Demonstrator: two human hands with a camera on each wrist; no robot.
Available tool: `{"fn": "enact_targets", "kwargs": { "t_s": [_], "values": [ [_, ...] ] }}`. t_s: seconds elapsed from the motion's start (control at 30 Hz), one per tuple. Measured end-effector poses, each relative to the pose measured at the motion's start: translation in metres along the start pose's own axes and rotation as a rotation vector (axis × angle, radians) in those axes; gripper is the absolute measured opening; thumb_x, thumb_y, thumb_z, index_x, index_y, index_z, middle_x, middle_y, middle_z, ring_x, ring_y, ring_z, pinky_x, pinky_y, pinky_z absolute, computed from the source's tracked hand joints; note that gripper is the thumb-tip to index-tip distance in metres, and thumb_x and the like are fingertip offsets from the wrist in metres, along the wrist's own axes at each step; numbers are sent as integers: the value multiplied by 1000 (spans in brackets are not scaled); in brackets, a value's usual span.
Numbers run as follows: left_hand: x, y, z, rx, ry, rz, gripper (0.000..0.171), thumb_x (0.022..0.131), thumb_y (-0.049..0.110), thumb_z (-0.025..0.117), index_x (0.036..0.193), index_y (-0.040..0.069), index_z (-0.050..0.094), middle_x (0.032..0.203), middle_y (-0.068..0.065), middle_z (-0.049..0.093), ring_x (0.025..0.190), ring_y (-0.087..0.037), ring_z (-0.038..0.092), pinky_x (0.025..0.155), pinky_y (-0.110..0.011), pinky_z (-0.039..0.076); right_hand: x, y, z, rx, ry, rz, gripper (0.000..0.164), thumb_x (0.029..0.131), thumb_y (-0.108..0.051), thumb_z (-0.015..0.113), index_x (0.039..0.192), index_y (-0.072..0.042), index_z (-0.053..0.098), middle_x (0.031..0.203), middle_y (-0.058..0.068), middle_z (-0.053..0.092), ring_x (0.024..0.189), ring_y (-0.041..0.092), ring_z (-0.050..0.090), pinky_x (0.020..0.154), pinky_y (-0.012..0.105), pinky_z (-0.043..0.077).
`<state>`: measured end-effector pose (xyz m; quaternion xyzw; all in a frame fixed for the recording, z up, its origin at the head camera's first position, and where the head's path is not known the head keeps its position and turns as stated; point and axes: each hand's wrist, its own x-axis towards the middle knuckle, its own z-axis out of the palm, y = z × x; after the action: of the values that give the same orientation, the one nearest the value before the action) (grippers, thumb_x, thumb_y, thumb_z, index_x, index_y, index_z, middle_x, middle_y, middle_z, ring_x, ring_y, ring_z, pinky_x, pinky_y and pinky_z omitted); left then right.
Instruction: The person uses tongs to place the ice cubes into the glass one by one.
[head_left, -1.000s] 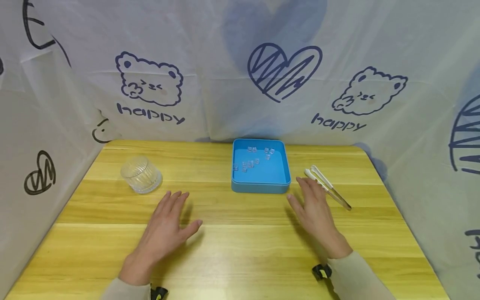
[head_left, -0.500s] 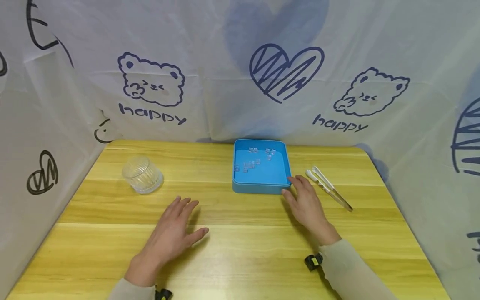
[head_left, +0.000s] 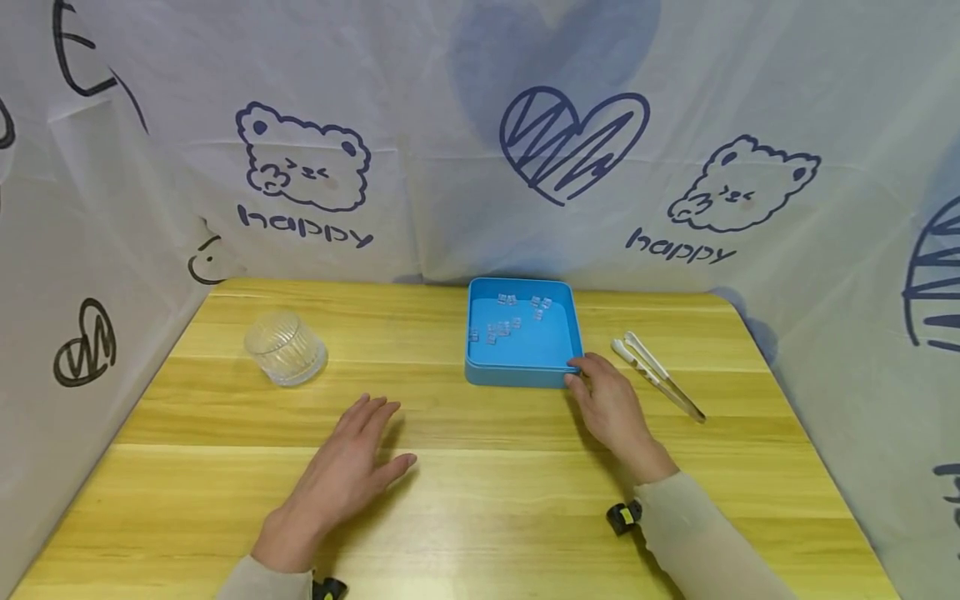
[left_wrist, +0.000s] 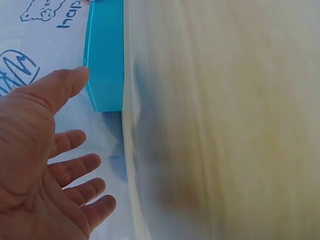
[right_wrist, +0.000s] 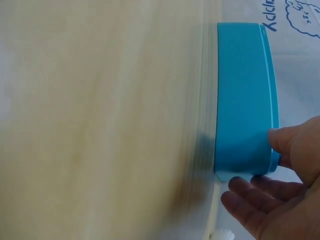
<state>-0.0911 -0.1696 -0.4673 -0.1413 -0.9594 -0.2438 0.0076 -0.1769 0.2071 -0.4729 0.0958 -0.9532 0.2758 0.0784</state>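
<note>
A square blue box (head_left: 517,377) stands at the back middle of the table, with several small clear cubes (head_left: 502,330) lying on its floor. My right hand (head_left: 611,408) grips its front right corner. In the right wrist view the thumb lies against the front wall of the box (right_wrist: 245,100) at the rim, one finger reaches behind the rim, and the others are by the side wall. My left hand (head_left: 337,475) is held over the table left of the middle, holding nothing, its thumb spread from the relaxed fingers. The left wrist view shows that hand (left_wrist: 30,145) with its palm visible.
A ribbed clear glass (head_left: 285,350) stands at the back left. Tongs (head_left: 663,379) with white tips and a metal handle lie right of the box, beside my right hand. A printed cloth (head_left: 427,167) hangs behind the table's back edge.
My right hand has moved left from beside the tongs to the box's front right corner and taken hold of it. The left hand has shifted slightly right. The box looks unmoved.
</note>
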Motion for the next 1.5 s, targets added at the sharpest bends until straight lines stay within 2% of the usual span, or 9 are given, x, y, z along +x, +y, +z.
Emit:
{"fn": "enact_targets", "kwargs": {
  "t_s": [0.2,0.37,0.6,0.97,1.2,1.5],
  "values": [
    [6,2,2,-7,11,12,79,97,46,75,157,4,45,161,-22,45,154,-44,35,123,-62,33,1,1,0,-12,41,-40,21,107,-16,62,117,-1,72,122,18,70,110,37,68,94,55,57],
    [15,6,5,-28,18,37,79,97,43,75,157,3,43,162,-24,43,151,-44,39,121,-62,36,1,0,0,-23,59,-61,15,106,-16,64,107,-4,73,109,12,71,98,32,69,87,52,58],
    [30,14,11,-53,-11,32,82,98,44,74,160,3,39,164,-23,40,151,-41,40,121,-59,38,-2,-3,2,-5,68,-86,14,105,-15,66,106,-4,74,104,10,72,95,30,70,84,50,59],
    [45,23,17,-115,-61,4,87,98,40,74,163,1,32,167,-23,35,153,-41,38,124,-56,35,-14,-16,6,16,50,-100,12,103,-15,69,106,-6,76,106,9,74,97,28,72,84,49,61],
    [48,24,19,-141,-69,-2,89,99,41,73,164,0,28,169,-20,35,154,-38,38,125,-54,34,-23,-26,9,14,21,-68,17,103,-18,69,111,-5,78,125,17,74,115,37,72,97,54,59],
    [45,26,20,-180,-64,-13,89,99,43,72,166,6,27,170,-15,35,153,-36,40,124,-54,36,-33,-36,9,-1,4,-85,18,101,-19,72,110,-6,80,127,21,74,118,39,72,99,56,58]
  ]
}}
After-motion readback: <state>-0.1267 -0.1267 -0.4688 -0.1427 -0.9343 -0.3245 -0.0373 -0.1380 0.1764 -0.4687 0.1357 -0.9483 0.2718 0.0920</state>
